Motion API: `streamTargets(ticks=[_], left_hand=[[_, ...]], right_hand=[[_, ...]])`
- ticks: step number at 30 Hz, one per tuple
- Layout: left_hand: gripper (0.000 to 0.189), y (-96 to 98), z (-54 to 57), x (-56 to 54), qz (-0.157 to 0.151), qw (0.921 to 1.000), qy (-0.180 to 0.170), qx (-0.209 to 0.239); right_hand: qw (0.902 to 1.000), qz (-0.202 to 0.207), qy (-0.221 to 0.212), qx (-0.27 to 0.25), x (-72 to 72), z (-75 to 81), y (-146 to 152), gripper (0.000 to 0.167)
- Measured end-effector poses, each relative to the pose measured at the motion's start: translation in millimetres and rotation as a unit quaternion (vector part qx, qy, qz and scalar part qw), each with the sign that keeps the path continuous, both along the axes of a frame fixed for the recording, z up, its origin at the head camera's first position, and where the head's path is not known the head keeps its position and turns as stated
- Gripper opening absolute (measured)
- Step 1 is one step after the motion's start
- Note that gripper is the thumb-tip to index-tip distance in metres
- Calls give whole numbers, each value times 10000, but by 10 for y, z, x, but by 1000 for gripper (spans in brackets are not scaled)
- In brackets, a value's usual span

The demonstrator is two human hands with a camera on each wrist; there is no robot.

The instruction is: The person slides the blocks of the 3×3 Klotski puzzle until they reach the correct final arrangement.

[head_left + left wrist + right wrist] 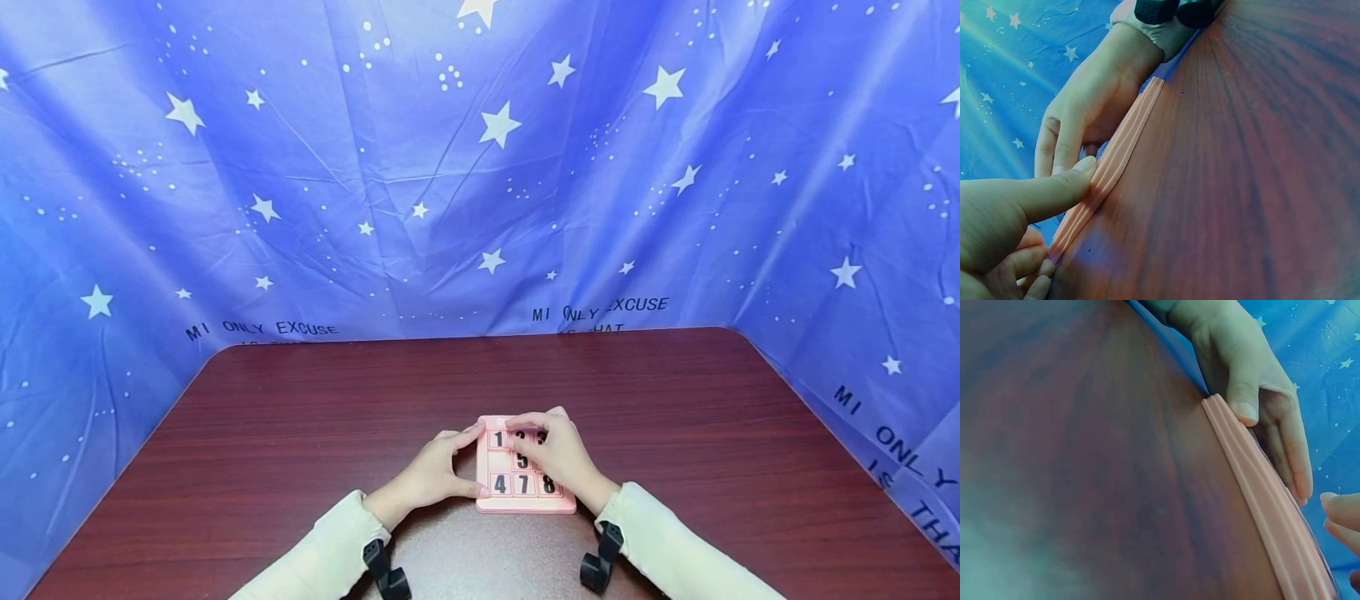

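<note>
A pink sliding number puzzle [527,504] lies flat on the table, its ridged side wall showing in both wrist views. My left hand [430,473] holds it along the left side, thumb at the lower left corner and fingers at the upper left. Over the upper right part is my right hand [561,454], its bent index finger and thumb reaching down over the tiles. Tiles 1, 4, 7 and 8 show plainly; 2, 3 and 5 are partly covered. A vacant slot [498,461] sits below the 1. The right end of the middle row is hidden.
The dark red wood-grain table [300,417] reaches back to a blue curtain [420,167] with white stars, which also hangs along both sides. Black wrist cameras [386,571] are strapped at the cuffs of the pale sleeves [678,542].
</note>
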State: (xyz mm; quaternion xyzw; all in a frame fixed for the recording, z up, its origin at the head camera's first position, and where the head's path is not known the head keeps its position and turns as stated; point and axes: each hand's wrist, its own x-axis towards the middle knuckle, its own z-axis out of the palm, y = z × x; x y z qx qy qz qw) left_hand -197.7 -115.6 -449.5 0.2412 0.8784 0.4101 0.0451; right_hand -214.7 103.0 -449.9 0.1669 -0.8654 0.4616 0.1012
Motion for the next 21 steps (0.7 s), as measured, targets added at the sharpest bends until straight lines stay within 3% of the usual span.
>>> streamTargets(ticks=[6,17,21], left_hand=[[92,3,2,0,-16,10000,-7,42],[93,3,-2,-4,-27,10000,19,58],[93,2,-2,-2,-31,10000,56,49]], right_hand=[[9997,185,-103,-139,118,-14,50,20],[9990,175,-328,-228,339,-33,48,22],[9991,331,-140,-214,386,-60,49,22]])
